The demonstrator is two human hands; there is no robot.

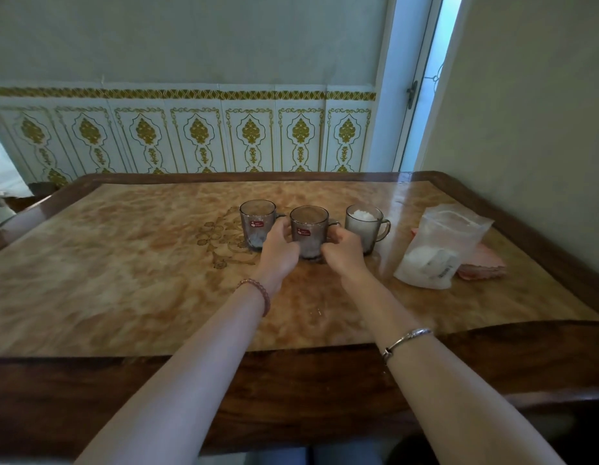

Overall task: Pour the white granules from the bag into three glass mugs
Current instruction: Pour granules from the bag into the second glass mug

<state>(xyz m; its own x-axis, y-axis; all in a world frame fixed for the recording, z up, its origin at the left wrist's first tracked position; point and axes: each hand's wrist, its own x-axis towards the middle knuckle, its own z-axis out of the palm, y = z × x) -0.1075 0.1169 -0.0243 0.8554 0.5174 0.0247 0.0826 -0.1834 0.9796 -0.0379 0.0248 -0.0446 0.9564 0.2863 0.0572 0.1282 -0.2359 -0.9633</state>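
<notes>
My left hand (278,247) and right hand (343,248) curl round the middle mug (308,229), apparently gripping it. Left mug (258,223) beside it holds few granules; right mug (365,226) is full. Bag (439,246) stands further right.

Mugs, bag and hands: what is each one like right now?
Left mug: upright, few granules.
Middle mug: upright, few granules, held.
Right mug: upright, heaped full.
Bag: open, partly full.
Left hand: holding middle mug.
Right hand: holding middle mug.
</notes>
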